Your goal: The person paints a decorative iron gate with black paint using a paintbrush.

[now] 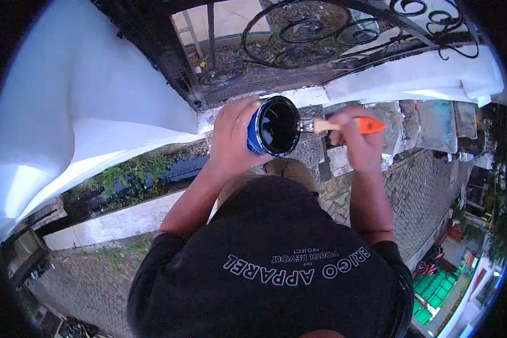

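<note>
My left hand is wrapped round a blue paint can, tilted so that its open top faces the camera. Dark, glossy paint shows inside, with smears on the rim. On the other side, my right hand grips a paintbrush by its wooden handle, which has an orange end. The brush's metal band lies at the can's right rim, and its bristles are hidden against the dark paint.
Ahead stands a black iron gate with curled bars. White walls flank it. Below left runs a ditch with green plants. Grey paving stretches to the right, beside several stone slabs.
</note>
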Demonstrator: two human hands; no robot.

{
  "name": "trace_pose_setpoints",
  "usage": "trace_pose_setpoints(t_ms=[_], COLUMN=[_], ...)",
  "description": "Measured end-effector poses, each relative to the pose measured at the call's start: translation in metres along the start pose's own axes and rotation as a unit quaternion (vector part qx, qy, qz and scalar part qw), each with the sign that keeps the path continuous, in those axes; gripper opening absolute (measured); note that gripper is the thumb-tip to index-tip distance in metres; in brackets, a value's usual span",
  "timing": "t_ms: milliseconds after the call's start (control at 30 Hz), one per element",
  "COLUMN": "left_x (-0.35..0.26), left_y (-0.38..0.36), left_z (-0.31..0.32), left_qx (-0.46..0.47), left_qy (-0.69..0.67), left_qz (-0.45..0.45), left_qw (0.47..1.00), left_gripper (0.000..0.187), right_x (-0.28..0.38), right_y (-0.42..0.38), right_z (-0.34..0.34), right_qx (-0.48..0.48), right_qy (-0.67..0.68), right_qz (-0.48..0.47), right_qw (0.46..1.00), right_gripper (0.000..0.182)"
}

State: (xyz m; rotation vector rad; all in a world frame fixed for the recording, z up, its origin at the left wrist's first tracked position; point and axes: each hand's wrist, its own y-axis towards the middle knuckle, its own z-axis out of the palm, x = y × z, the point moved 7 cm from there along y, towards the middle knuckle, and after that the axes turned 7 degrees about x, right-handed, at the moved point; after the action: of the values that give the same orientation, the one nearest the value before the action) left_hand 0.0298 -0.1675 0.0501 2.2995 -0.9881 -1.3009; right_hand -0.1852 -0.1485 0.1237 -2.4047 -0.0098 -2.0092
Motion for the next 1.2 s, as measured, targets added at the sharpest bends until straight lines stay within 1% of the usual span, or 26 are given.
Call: trace_pose_setpoints(t_ms=[33, 100, 167, 233, 267, 300, 333, 367, 400, 433, 467, 500, 533, 567, 633, 667, 700, 767, 800, 900, 933, 1000, 1033, 1100, 1167, 1200], left_x=[0.000, 0.001, -0.003, -0.004, -0.006, -0.005, -0.005, -0.009, -0.005, 0.000, 0.001, 0.001, 0.004, 0.007, -0.001, -0.001, -0.003, -0.001, 0.000, 0.003, 0.005, 0.011, 0.016, 0.023, 0.029, 0.031], left_y=[-0.001, 0.000, 0.001, 0.000, 0.001, 0.002, 0.004, 0.007, 0.005, 0.005, 0.002, 0.003, 0.004, 0.005, 0.018, 0.016, 0.013, 0.007, 0.004, -0.004, -0.009, -0.016, -0.022, -0.032, -0.038, -0.042], left_z=[-0.001, -0.001, 0.001, 0.007, 0.012, 0.019, 0.027, 0.039, 0.049, 0.061, 0.073, 0.087, 0.095, 0.104, 0.114, 0.120, 0.122, 0.123, 0.122, 0.114, 0.110, 0.103, 0.099, 0.093, 0.088, 0.086], left_qx=[-0.003, 0.013, -0.010, -0.015, -0.026, -0.027, -0.025, -0.024, -0.061, -0.091, -0.123, -0.104, -0.127, -0.150, -0.135, -0.133, -0.130, -0.098, -0.086, -0.065, -0.070, -0.054, -0.049, -0.038, -0.043, -0.040], left_qy=[0.002, -0.011, 0.011, 0.024, 0.038, 0.038, 0.037, 0.051, -0.008, -0.070, -0.106, -0.100, -0.118, -0.138, -0.146, -0.147, -0.146, -0.126, -0.123, -0.106, -0.096, -0.077, -0.063, -0.045, -0.042, -0.042], left_qz=[-0.006, -0.041, -0.049, -0.087, -0.092, -0.121, -0.148, -0.150, -0.182, -0.212, -0.246, -0.243, -0.244, -0.245, -0.247, -0.252, -0.259, -0.291, -0.296, -0.326, -0.346, -0.364, -0.379, -0.377, -0.385, -0.385], left_qw=[1.000, 0.999, 0.999, 0.996, 0.995, 0.992, 0.988, 0.987, 0.981, 0.971, 0.956, 0.959, 0.954, 0.948, 0.948, 0.947, 0.946, 0.943, 0.943, 0.937, 0.931, 0.927, 0.922, 0.924, 0.921, 0.921], left_gripper=[0.099, 0.098, 0.100, 0.102, 0.102, 0.105, 0.108, 0.108, 0.109, 0.111, 0.112, 0.112, 0.113, 0.114, 0.118, 0.119, 0.120, 0.124, 0.125, 0.126, 0.127, 0.128, 0.128, 0.129, 0.130, 0.130], right_x=[-0.006, -0.029, -0.051, -0.088, -0.104, -0.100, -0.108, -0.120, -0.133, -0.139, -0.151, -0.163, -0.175, -0.190, -0.227, -0.245, -0.272, -0.331, -0.353, -0.396, -0.402, -0.409, -0.418, -0.429, -0.440, -0.445], right_y=[0.001, 0.003, 0.011, 0.017, 0.022, 0.024, 0.031, 0.036, 0.040, 0.045, 0.047, 0.048, 0.053, 0.059, 0.067, 0.074, 0.079, 0.095, 0.102, 0.135, 0.142, 0.157, 0.163, 0.173, 0.178, 0.179], right_z=[-0.005, -0.031, -0.045, -0.057, -0.059, -0.055, -0.059, -0.063, -0.070, -0.078, -0.084, -0.091, -0.098, -0.108, -0.123, -0.132, -0.136, -0.147, -0.147, -0.129, -0.120, -0.104, -0.095, -0.083, -0.085, -0.100], right_qx=[0.006, -0.066, -0.046, -0.049, 0.001, 0.009, 0.045, 0.076, 0.076, 0.071, 0.055, 0.038, 0.051, 0.039, -0.001, 0.001, -0.013, -0.102, -0.190, -0.135, -0.141, -0.170, -0.174, -0.158, -0.182, -0.200], right_qy=[0.000, 0.204, 0.236, 0.396, 0.464, 0.486, 0.509, 0.534, 0.548, 0.563, 0.585, 0.605, 0.630, 0.641, 0.658, 0.647, 0.657, 0.624, 0.623, 0.587, 0.593, 0.551, 0.555, 0.452, 0.439, 0.357], right_qz=[0.002, -0.018, -0.018, 0.035, 0.059, 0.091, 0.090, 0.087, 0.105, 0.099, 0.134, 0.169, 0.159, 0.153, 0.166, 0.144, 0.146, 0.170, 0.202, 0.162, 0.166, 0.159, 0.160, 0.159, 0.157, 0.119], right_qw=[1.000, 0.977, 0.970, 0.916, 0.884, 0.869, 0.855, 0.837, 0.827, 0.817, 0.798, 0.777, 0.758, 0.751, 0.735, 0.749, 0.740, 0.756, 0.732, 0.781, 0.775, 0.802, 0.797, 0.863, 0.866, 0.905], right_gripper=[0.010, 0.012, 0.015, 0.019, 0.023, 0.020, 0.020, 0.020, 0.020, 0.020, 0.020, 0.020, 0.019, 0.019, 0.019, 0.017, 0.017, 0.015, 0.017, 0.022, 0.022, 0.022, 0.022, 0.020, 0.016, 0.016])
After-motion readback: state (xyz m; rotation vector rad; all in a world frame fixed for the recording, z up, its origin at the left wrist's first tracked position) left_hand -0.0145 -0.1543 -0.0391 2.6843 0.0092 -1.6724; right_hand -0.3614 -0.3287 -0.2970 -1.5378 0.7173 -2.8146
